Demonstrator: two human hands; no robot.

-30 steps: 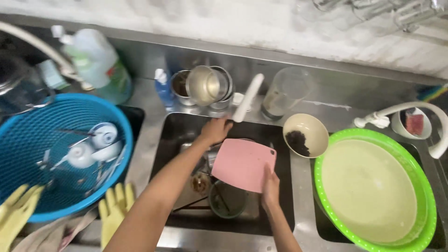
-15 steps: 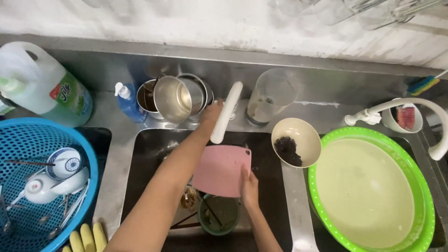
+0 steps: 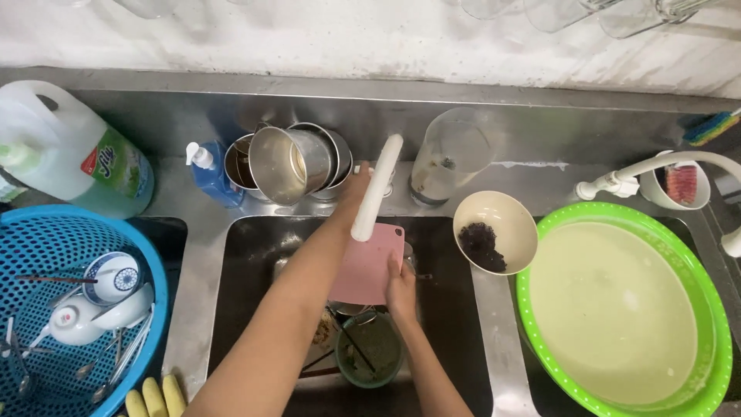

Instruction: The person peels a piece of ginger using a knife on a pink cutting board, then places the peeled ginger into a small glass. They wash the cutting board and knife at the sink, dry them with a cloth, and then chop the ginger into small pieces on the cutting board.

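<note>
- Pink plastic cutting board (image 3: 369,266) stands tilted over the steel sink (image 3: 239,255), in the middle of the basin.
- Right hand (image 3: 400,289) is closed on the board's lower right edge, fingers wrapped around it.
- Left hand (image 3: 356,184) reaches to the back rim of the sink at the base of the white tap (image 3: 377,187); its fingers are hidden, so I cannot tell how far it is open.
- Green bowl (image 3: 372,351) with dirty bits sits in the sink just below the board.
- Cream bowl (image 3: 505,224) with dark scraps rests on the sink's right rim.
- Steel cups (image 3: 289,164) stand behind the sink's left corner, beside a blue soap bottle (image 3: 210,176).
- Blue basket (image 3: 46,232) lies left of the sink, a green basin (image 3: 714,324) right.
</note>
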